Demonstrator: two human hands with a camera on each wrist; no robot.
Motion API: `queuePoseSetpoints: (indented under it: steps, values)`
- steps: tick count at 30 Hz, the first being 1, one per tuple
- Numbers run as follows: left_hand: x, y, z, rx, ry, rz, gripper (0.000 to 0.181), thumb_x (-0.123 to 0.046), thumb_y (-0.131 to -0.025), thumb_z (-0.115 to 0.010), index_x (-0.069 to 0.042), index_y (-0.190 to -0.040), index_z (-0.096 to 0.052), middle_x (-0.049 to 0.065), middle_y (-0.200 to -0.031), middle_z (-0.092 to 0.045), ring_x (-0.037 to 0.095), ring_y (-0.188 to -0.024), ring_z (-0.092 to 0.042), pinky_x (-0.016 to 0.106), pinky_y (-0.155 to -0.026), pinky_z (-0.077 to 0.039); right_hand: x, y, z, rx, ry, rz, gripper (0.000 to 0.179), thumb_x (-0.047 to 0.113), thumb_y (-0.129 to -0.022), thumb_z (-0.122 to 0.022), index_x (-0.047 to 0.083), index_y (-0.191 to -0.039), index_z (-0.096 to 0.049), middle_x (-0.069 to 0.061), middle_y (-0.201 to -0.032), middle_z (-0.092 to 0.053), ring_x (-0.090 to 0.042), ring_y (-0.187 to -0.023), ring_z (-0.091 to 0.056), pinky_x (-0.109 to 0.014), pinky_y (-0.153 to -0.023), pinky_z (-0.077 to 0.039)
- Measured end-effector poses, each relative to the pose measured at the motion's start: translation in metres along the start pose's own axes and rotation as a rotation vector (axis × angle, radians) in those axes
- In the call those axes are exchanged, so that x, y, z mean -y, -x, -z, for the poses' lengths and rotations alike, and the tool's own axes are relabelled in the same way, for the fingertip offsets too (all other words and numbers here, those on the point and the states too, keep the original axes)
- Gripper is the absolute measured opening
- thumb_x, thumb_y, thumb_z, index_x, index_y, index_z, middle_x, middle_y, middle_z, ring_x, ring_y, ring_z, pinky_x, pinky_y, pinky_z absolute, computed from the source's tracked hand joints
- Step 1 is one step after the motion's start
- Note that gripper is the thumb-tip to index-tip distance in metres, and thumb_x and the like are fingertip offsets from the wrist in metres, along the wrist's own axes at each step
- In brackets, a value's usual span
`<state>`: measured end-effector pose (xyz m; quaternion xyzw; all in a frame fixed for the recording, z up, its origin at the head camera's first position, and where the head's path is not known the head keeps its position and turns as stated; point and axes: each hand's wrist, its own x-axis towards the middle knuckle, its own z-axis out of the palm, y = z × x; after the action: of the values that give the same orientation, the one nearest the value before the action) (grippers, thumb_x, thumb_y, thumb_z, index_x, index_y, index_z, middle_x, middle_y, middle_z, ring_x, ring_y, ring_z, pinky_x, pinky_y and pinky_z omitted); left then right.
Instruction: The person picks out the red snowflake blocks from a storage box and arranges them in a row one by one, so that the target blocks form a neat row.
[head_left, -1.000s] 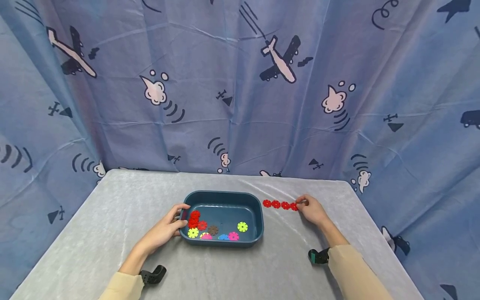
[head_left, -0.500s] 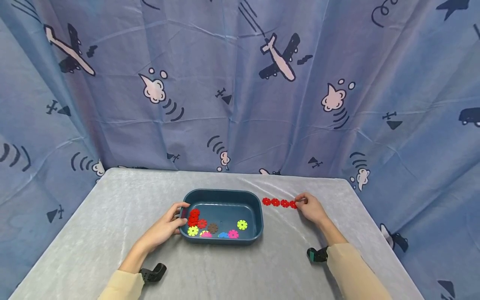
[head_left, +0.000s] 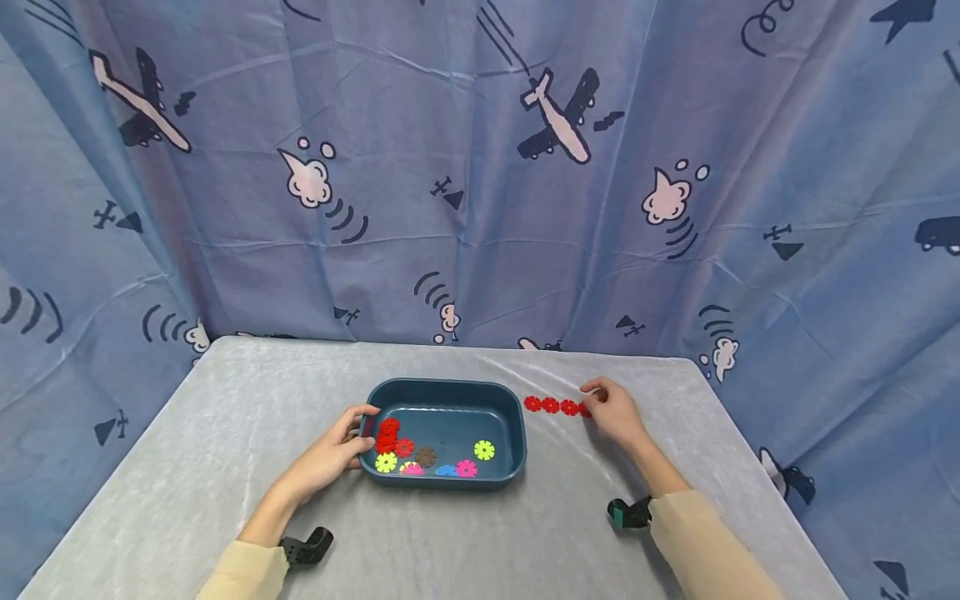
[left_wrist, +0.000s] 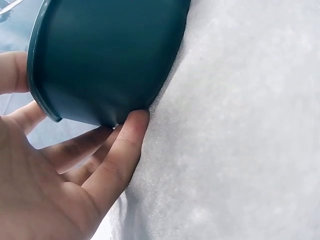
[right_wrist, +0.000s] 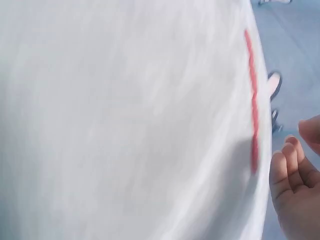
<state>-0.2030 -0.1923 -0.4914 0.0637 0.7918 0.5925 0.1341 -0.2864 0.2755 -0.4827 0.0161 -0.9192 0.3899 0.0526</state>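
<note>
A dark teal plastic tub (head_left: 450,482) stands on the table. At its left end my left hand (head_left: 326,458) grips the wall; in the left wrist view the thumb hooks over the rim and the other fingers brace the outside of the tub (left_wrist: 110,60). Right of the tub lies a straight row of red notched plastic discs (head_left: 551,406). My right hand (head_left: 617,415) hovers at the row's right end and partly covers the last disc. In the right wrist view that hand (right_wrist: 300,185) is apart from the red row (right_wrist: 254,100), its fingers loosely bent, holding nothing.
Inside the tub, red discs (head_left: 387,437) pile at the left, with yellow (head_left: 484,450), brown (head_left: 425,456), pink (head_left: 467,468) and blue discs around. A pale cloth covers the table (head_left: 225,425). Behind it hangs a blue curtain (head_left: 390,208) printed with planes.
My right hand has let go of the rightmost red disc and lifted slightly, shifting a little left. My left hand and the tub stay put.
</note>
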Motion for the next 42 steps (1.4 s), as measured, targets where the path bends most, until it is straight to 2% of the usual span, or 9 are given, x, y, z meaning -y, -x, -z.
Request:
queuePoseSetpoints:
  steps: [8, 16, 24, 34, 38, 42]
  values:
    - [0.000, 0.001, 0.002, 0.000, 0.006, 0.003, 0.045, -0.014, -0.106, -0.052, -0.018, -0.149, -0.040, 0.023, -0.154, -0.033, 0.032, -0.121, -0.056, 0.038, -0.088, -0.054, 0.048, 0.002, -0.020, 0.013, -0.098, 0.062, 0.019, 0.011, -0.101, -0.059, -0.001, -0.114, -0.065, -0.013, -0.095, -0.063, -0.024, -0.082, -0.056, -0.032, -0.070, -0.047]
    - [0.000, 0.001, 0.002, 0.001, 0.005, -0.003, 0.044, -0.014, -0.106, -0.052, -0.018, -0.149, -0.040, 0.023, -0.153, -0.035, 0.031, -0.119, -0.057, 0.039, -0.088, -0.054, 0.096, 0.007, -0.037, -0.002, -0.173, 0.080, 0.017, 0.013, -0.101, -0.061, 0.003, -0.114, -0.067, -0.014, -0.106, -0.063, -0.028, -0.097, -0.057, -0.038, -0.084, -0.047]
    - [0.000, 0.001, 0.002, 0.006, 0.015, -0.003, 0.044, -0.015, -0.106, -0.052, -0.018, -0.148, -0.040, 0.023, -0.152, -0.035, 0.031, -0.118, -0.057, 0.039, -0.088, -0.054, 0.130, 0.017, -0.055, 0.022, -0.235, 0.205, 0.014, 0.011, -0.098, -0.066, 0.003, -0.109, -0.069, -0.010, -0.099, -0.065, -0.025, -0.090, -0.059, -0.035, -0.080, -0.050]
    - [0.001, 0.001, 0.003, -0.005, -0.001, 0.006, 0.044, -0.015, -0.106, -0.053, -0.020, -0.148, -0.041, 0.023, -0.153, -0.034, 0.030, -0.118, -0.057, 0.038, -0.088, -0.054, 0.160, 0.033, -0.093, 0.126, -0.291, 0.297, 0.009, 0.009, -0.097, -0.068, 0.005, -0.105, -0.070, -0.003, -0.089, -0.064, -0.017, -0.076, -0.055, -0.028, -0.067, -0.047]
    - [0.001, 0.001, 0.003, -0.003, -0.002, 0.007, 0.045, -0.017, -0.105, -0.054, -0.021, -0.148, -0.041, 0.023, -0.154, -0.034, 0.030, -0.119, -0.057, 0.039, -0.089, -0.054, 0.166, 0.038, -0.109, 0.190, -0.257, 0.300, 0.010, 0.013, -0.097, -0.069, 0.009, -0.106, -0.070, 0.001, -0.087, -0.063, -0.015, -0.076, -0.055, -0.027, -0.066, -0.046]
    - [0.001, -0.001, 0.002, 0.003, 0.001, 0.009, 0.046, -0.017, -0.105, -0.053, -0.020, -0.149, -0.041, 0.023, -0.155, -0.033, 0.031, -0.120, -0.056, 0.039, -0.089, -0.054, 0.169, 0.040, -0.122, 0.259, -0.239, 0.316, 0.014, 0.015, -0.097, -0.069, 0.006, -0.108, -0.069, 0.002, -0.088, -0.062, -0.015, -0.078, -0.055, -0.027, -0.068, -0.047]
